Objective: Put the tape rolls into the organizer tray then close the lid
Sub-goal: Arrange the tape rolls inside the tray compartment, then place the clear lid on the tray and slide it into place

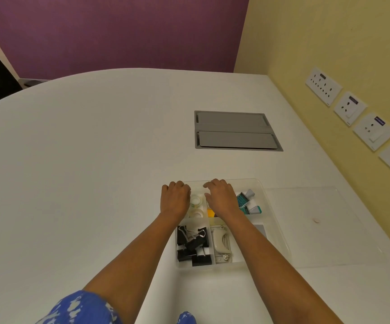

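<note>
Clear plastic compartmented organizer tray [274,222]: lower centre-right of frame, long axis bottom-to-top. Two clear tape rolls [196,200]: laid flat in upper-left compartment. Clear flat lid [325,239]: laid right of tray. Left hand [175,198]: curled at tray's upper-left corner, grasp not discernible. Right hand [221,195]: loosely curled, nothing held.

Clear tape rolls [196,200], black binder clips [193,244], blue white-splotched sleeve [82,309]
</note>
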Tool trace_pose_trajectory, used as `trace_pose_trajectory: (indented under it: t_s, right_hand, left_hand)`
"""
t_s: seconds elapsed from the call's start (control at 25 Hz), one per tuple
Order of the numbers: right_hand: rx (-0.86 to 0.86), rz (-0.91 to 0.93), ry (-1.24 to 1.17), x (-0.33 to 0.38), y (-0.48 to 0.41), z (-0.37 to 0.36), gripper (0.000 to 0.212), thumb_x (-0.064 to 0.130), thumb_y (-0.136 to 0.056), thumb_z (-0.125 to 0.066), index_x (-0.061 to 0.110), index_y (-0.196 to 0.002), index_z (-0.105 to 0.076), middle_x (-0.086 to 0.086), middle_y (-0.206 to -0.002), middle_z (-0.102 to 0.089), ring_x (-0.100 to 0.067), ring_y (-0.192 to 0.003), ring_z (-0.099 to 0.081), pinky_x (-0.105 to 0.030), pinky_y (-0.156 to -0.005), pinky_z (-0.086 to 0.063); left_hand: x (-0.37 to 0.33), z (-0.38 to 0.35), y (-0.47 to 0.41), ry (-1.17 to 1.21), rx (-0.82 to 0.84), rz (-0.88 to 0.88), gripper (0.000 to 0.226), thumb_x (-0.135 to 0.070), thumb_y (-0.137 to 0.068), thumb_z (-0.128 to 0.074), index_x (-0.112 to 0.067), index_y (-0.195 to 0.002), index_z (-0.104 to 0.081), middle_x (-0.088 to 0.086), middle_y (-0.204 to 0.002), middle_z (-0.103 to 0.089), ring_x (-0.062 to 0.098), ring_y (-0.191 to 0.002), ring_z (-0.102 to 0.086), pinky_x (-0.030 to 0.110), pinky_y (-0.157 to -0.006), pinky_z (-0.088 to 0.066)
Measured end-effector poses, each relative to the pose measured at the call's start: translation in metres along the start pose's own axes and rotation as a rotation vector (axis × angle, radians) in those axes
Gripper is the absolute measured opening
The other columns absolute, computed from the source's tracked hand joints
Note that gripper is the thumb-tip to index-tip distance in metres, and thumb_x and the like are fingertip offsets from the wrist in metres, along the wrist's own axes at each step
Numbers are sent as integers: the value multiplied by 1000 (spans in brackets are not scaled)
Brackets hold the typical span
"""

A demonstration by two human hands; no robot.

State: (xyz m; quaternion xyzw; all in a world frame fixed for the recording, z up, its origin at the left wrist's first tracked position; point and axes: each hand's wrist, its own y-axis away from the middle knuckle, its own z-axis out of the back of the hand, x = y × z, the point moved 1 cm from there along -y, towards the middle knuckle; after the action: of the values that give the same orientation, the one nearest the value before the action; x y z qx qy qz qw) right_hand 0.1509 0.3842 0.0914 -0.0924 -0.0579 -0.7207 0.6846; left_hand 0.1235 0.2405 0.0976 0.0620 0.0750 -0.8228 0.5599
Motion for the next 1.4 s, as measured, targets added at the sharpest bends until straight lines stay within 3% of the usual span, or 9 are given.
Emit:
trace_pose_trajectory:
  t_s: [0.44,0.64,0.84,1.2,1.4]
  right_hand:
    - [-31,-131,34,-6,21,9,34,19,-95,-48,17,-128,-55,-4,-130,-58,-24,-118,-49,-34,-96,-37]
    - [-63,-174,35,-34,30,18,33,22,-96,-48,18,-129,-55,-3,-130,-58,-23,-119,-49,-34,-96,-37]
    - [-111,-220,37,-101,38,32,32,23,-97,-47,19,-127,-56,-3,-130,-59,-22,-116,-51,-31,-94,-39]
    - [-77,-315,60,-289,81,64,32,24,-97,-48,19,-129,-53,-2,-128,-58,-22,-117,-51,-31,-94,-41]
    - [-17,-495,7,-360,106,72,38,24,-97,-48,15,-134,-47,-8,-135,-52,-26,-123,-48,-34,-100,-41]
  left_hand:
    - [17,11,6,51,-36,18,30,-17,-99,-37,-14,-114,-63,4,-116,-65,23,-107,-56,33,-89,-38]
    - [-11,9,1,84,-66,-21,29,-16,-99,-40,-13,-112,-65,5,-114,-66,23,-104,-57,33,-87,-39]
    - [-76,0,-19,155,-95,-21,28,-16,-98,-41,-13,-114,-63,6,-115,-66,25,-105,-57,34,-88,-40]
    - [-266,-49,-34,384,-74,69,31,-18,-98,-43,-16,-125,-59,8,-125,-63,25,-113,-56,35,-95,-41]
    - [-311,-82,-32,485,123,183,38,-19,-98,-44,-11,-136,-46,12,-140,-49,28,-128,-46,38,-106,-39]
